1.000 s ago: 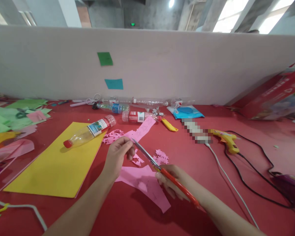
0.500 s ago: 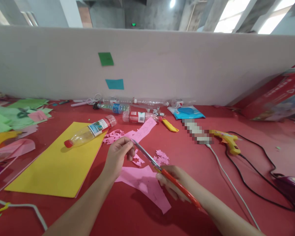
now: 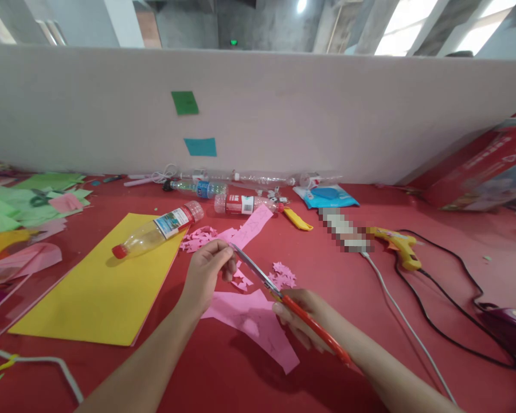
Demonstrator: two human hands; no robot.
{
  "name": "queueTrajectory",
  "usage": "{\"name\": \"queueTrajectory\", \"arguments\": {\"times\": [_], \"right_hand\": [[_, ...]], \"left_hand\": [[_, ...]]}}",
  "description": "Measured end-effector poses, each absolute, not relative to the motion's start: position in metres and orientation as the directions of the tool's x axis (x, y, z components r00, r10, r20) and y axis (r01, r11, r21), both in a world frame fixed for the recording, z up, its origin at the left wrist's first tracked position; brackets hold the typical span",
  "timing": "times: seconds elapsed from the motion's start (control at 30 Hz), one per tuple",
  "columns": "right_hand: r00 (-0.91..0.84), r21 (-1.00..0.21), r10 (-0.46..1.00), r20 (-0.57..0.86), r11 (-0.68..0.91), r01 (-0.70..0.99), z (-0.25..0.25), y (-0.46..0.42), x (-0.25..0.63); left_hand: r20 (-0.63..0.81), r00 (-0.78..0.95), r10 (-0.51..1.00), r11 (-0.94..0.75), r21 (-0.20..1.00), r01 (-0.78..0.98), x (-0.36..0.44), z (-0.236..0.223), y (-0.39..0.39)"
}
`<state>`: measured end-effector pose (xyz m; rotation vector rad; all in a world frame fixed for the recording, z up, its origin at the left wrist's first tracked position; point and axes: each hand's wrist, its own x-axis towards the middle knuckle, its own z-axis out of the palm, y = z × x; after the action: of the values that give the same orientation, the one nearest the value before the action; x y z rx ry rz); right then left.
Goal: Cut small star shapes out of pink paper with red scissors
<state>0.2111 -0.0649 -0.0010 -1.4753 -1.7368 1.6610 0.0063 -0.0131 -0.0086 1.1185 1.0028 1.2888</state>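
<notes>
My right hand (image 3: 309,321) is wrapped around the red handles of a pair of scissors (image 3: 260,272), whose blades point up and left. The blade tips meet the fingertips of my left hand (image 3: 210,264), which are pinched together; whatever they hold is too small and hidden to make out. Beneath my hands lies a cut sheet of pink paper (image 3: 258,321) with drawn lines. A pink paper strip (image 3: 255,223) rests just beyond my left hand. Small pink star cut-outs (image 3: 282,276) are heaped near the scissors, and pink scraps (image 3: 198,238) lie behind my left hand.
Yellow paper (image 3: 98,287) lies left, with a plastic bottle (image 3: 155,229) on it. More bottles (image 3: 241,204) line the white partition (image 3: 284,115). On the right are a yellow glue gun (image 3: 398,246), cables and a red box (image 3: 485,166). Green paper (image 3: 47,180) is piled far left.
</notes>
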Motion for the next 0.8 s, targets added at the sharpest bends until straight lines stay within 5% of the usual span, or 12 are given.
{"name": "queueTrajectory", "arguments": {"times": [0.8], "right_hand": [[-0.494,-0.932,0.808,-0.32,-0.175,0.318,-0.0089,-0.072,0.2054]], "left_hand": [[0.154,-0.025,0.988,-0.155,0.956,-0.249,0.0123,-0.011,-0.0182]]}}
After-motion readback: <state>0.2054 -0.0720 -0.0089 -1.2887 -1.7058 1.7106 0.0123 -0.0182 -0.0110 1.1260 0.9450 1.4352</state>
